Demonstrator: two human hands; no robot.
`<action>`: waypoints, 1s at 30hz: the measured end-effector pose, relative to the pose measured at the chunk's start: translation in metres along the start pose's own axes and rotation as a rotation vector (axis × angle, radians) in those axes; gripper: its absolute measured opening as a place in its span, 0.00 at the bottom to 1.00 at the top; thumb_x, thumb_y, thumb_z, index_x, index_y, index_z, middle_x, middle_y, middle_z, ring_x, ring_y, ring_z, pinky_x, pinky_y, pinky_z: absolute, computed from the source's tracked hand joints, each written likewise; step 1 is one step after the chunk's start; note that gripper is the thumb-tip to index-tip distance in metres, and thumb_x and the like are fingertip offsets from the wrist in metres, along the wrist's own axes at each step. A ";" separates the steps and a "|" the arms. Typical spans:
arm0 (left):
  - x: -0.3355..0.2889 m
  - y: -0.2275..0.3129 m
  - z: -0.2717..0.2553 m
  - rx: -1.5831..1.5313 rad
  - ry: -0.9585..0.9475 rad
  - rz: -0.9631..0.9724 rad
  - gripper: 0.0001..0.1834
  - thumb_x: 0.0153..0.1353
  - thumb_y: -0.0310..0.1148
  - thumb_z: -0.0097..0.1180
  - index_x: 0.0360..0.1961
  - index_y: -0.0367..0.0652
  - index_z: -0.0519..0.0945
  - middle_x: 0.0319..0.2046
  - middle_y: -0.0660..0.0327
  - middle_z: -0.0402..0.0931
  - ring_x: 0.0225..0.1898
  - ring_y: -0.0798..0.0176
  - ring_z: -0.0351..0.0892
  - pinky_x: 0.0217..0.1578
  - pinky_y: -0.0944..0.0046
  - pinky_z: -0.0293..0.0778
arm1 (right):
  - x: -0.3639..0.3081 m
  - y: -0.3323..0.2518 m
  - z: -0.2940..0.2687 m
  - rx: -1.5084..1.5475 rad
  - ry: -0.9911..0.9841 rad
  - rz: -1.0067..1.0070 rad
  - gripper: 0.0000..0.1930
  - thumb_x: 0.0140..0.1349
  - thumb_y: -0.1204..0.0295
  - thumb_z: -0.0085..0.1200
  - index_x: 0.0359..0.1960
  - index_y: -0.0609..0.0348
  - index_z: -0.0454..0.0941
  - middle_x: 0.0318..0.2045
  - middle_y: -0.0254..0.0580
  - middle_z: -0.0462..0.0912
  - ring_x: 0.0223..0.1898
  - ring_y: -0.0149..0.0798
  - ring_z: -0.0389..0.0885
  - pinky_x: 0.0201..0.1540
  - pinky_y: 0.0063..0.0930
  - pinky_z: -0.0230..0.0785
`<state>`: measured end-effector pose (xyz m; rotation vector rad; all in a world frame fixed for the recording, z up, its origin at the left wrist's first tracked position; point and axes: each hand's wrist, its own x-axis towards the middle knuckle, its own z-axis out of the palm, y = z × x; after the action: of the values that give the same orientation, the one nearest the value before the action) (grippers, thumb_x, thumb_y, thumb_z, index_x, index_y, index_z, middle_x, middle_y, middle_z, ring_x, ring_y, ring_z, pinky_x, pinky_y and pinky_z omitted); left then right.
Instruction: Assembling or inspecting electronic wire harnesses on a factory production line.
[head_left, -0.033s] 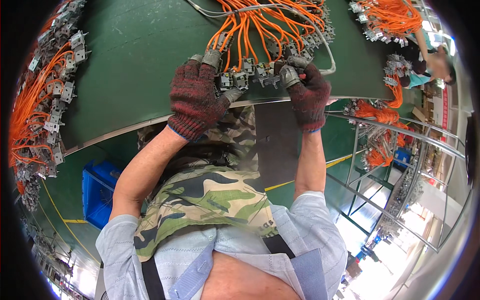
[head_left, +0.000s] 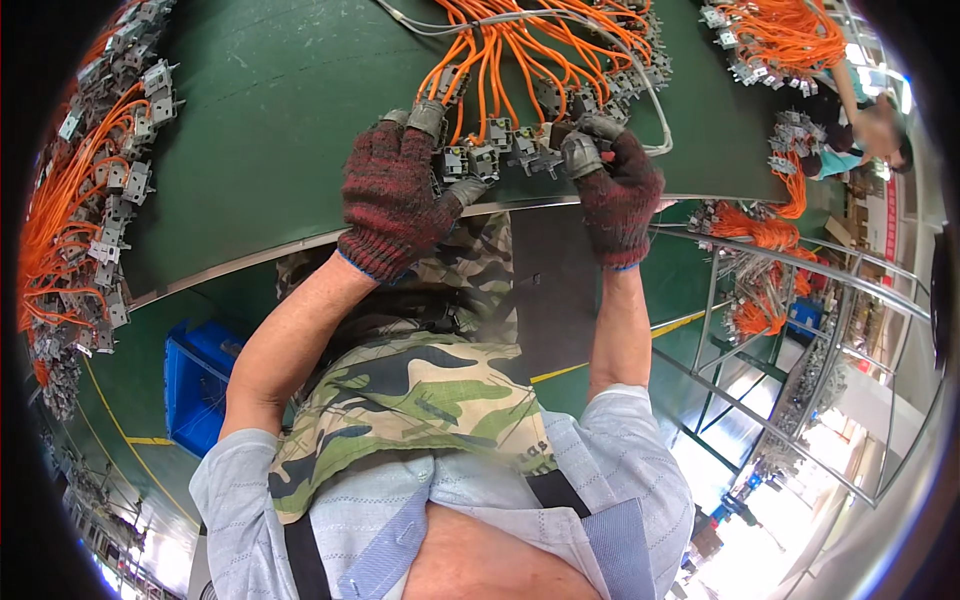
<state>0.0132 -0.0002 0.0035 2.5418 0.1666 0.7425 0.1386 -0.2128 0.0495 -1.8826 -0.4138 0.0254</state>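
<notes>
A bundle of orange cables (head_left: 520,55) fans out over the green tabletop (head_left: 270,120), each cable ending in a small grey metal connector (head_left: 485,160). My left hand (head_left: 395,195), in a dark red knit glove with grey-wrapped fingertips, grips the left end of the row, thumb at the near side and fingers at the far side. My right hand (head_left: 620,195), gloved alike, pinches a connector at the right of the row; the fingers partly hide it. Between my hands several connectors lie side by side near the table's edge. A grey cable (head_left: 655,105) loops around the bundle's right side.
More orange cable bundles (head_left: 65,215) with connectors lie along the left, and another bundle (head_left: 785,40) at the far right. A blue bin (head_left: 195,385) stands below the table at left. Metal rails (head_left: 790,255) stand at right; a person (head_left: 870,135) is beyond the table.
</notes>
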 end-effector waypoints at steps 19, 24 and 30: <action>0.002 0.000 -0.003 0.004 -0.016 -0.019 0.47 0.50 0.50 0.77 0.66 0.35 0.72 0.55 0.37 0.76 0.54 0.34 0.77 0.54 0.39 0.75 | -0.020 0.003 0.023 -0.095 0.096 -0.254 0.13 0.64 0.73 0.69 0.49 0.62 0.86 0.37 0.37 0.90 0.36 0.27 0.85 0.41 0.24 0.79; 0.000 0.000 -0.001 0.010 -0.029 -0.037 0.48 0.48 0.53 0.76 0.66 0.37 0.73 0.55 0.38 0.76 0.54 0.35 0.76 0.55 0.40 0.75 | -0.047 0.021 0.019 0.230 0.079 -0.147 0.14 0.63 0.73 0.71 0.48 0.61 0.85 0.38 0.36 0.89 0.36 0.27 0.85 0.42 0.25 0.79; 0.003 -0.001 -0.001 0.011 0.009 -0.012 0.47 0.49 0.53 0.76 0.65 0.37 0.73 0.53 0.39 0.77 0.53 0.36 0.76 0.53 0.40 0.75 | -0.058 0.029 0.027 0.251 0.067 -0.111 0.14 0.62 0.74 0.72 0.48 0.60 0.86 0.42 0.38 0.89 0.40 0.28 0.85 0.44 0.27 0.80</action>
<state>0.0153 0.0017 0.0049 2.5461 0.1891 0.7504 0.0860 -0.2134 0.0029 -1.6074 -0.4473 -0.0576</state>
